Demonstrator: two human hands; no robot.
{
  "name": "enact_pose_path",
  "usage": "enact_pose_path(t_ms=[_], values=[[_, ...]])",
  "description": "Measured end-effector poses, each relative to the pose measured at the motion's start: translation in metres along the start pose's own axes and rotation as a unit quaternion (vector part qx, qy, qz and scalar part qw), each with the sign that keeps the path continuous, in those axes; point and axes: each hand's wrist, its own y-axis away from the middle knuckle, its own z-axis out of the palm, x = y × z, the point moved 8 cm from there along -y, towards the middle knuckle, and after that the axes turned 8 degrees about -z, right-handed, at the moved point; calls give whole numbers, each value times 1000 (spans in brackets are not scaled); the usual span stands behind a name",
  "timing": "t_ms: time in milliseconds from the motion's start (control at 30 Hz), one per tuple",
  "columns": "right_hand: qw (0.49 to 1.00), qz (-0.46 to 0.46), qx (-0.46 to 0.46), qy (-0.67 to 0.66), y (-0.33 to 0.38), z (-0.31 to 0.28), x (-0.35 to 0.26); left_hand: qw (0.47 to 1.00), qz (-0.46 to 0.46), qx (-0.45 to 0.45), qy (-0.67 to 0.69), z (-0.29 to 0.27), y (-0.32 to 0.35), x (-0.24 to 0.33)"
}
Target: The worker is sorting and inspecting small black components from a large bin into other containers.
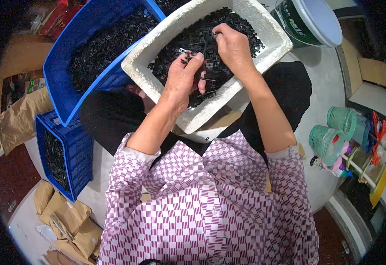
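A white foam box (270,68) rests in front of me between my knees, filled with small black parts (241,24). Over its middle, my left hand (182,77) is closed around several thin black rod-like pieces (208,79), which poke out between the thumb and fingers. My right hand (235,46) is over the right half of the box, with thumb and forefinger pinched together. A small dark piece shows at those fingertips, too small to name. A few silvery bits lie among the black parts close to my left hand.
Left of the foam box stands a large blue crate (51,70) of black parts, with a smaller blue basket (80,154) below it. A white-rimmed bucket (308,22) is at the far right. Green baskets (327,143) stand right; brown paper packages (76,221) lie lower left.
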Motion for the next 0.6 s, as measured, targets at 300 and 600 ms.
enact_pose_path(t_ms=[300, 600], values=[[989, -36, 6, 144, -1, -6, 29, 999, -40, -8, 0, 10, 10, -5], [880, 295, -117, -353, 21, 24, 17, 1000, 8, 10, -23, -7, -2, -8]])
